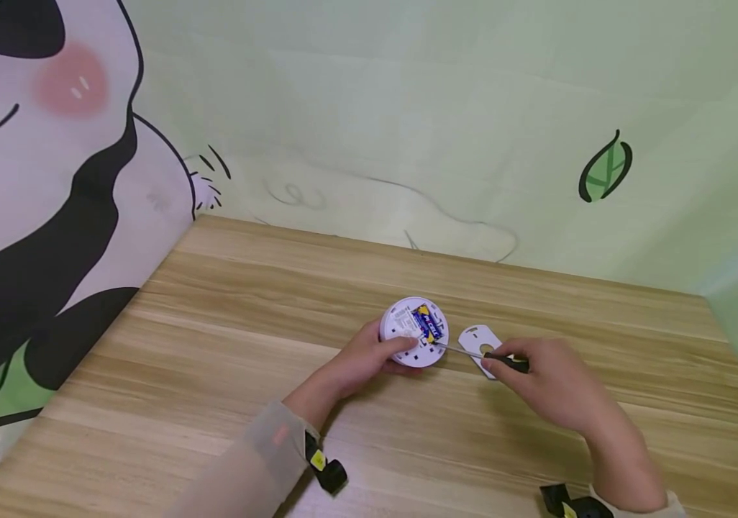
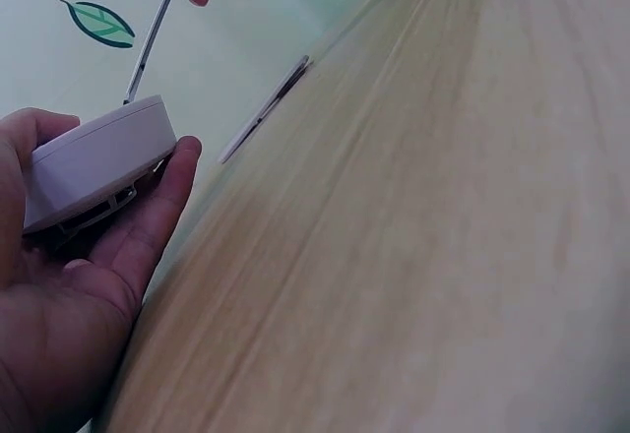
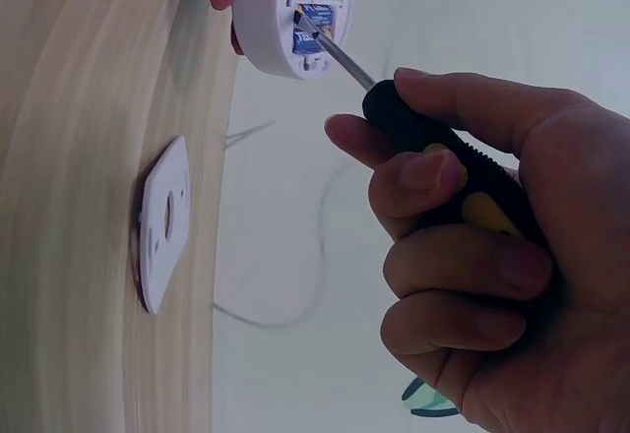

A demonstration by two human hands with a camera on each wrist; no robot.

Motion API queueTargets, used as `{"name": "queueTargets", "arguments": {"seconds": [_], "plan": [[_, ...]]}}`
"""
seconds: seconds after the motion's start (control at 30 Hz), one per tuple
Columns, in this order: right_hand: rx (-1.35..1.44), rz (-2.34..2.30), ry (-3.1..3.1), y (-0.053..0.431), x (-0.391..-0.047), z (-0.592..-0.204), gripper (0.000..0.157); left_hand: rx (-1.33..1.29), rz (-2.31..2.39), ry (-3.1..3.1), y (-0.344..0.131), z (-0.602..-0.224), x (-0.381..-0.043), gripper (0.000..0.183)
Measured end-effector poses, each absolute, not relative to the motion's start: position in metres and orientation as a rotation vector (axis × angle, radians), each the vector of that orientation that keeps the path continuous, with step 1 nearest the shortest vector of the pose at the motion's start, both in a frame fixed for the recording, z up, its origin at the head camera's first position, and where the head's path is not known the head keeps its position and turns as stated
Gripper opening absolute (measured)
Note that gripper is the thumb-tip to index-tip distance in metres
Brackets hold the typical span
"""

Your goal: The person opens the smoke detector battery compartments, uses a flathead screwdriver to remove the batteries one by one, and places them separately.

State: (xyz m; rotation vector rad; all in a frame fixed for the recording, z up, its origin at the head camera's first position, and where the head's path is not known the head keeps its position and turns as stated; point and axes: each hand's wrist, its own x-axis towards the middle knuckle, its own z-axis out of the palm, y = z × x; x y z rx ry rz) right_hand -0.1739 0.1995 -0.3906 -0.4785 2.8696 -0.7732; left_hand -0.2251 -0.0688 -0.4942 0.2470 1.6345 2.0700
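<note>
- White round device (image 1: 401, 324): held above the wooden table (image 1: 246, 302), near mid-table in the head view, its label and battery recess facing up.
- Left hand (image 1: 367, 352): clamped on the device, thumb over the face, fingers supporting it from beneath (left wrist view).
- Batteries (image 1: 428, 324): two, blue with yellow, side by side in the recess.
- Right hand (image 1: 550, 374): clamped on the screwdriver (image 3: 448, 153), fingers curled round the dark handle with its yellow patches.
- Screwdriver shaft (image 1: 462, 350): metal, angled down to the device; tip at one end of the batteries. Cannot tell whether it touches a battery or the recess edge.
- White plate (image 1: 480, 338): flat on the table, just beside the device, on the right-hand side; central hole and smaller slots. Shaft and right fingers cross over it in the head view.
- Wrists: light sleeves, a black camera (image 1: 326, 466) at the left wrist, another at the right.
- Backdrop (image 1: 356, 93): pale green, printed with a panda (image 1: 155, 162) and leaves.
</note>
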Motion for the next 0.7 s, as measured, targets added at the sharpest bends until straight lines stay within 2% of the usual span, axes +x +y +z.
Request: {"name": "queueTargets", "arguments": {"seconds": [0.23,0.57,0.7], "plan": [[-0.532,-0.752,2.919,0.197,-0.174,-0.396,0.016,0.249,2.072,1.636,-0.068,-0.494,-0.225,0.062],[-0.524,-0.675,2.964,0.190,-0.173,-0.396,0.024,0.227,2.074,1.667,-0.068,-0.496,-0.226,0.059],[-0.523,-0.637,2.983,0.185,-0.173,-0.398,0.022,0.211,2.076,1.693,-0.068,-0.497,-0.226,0.058]]}}
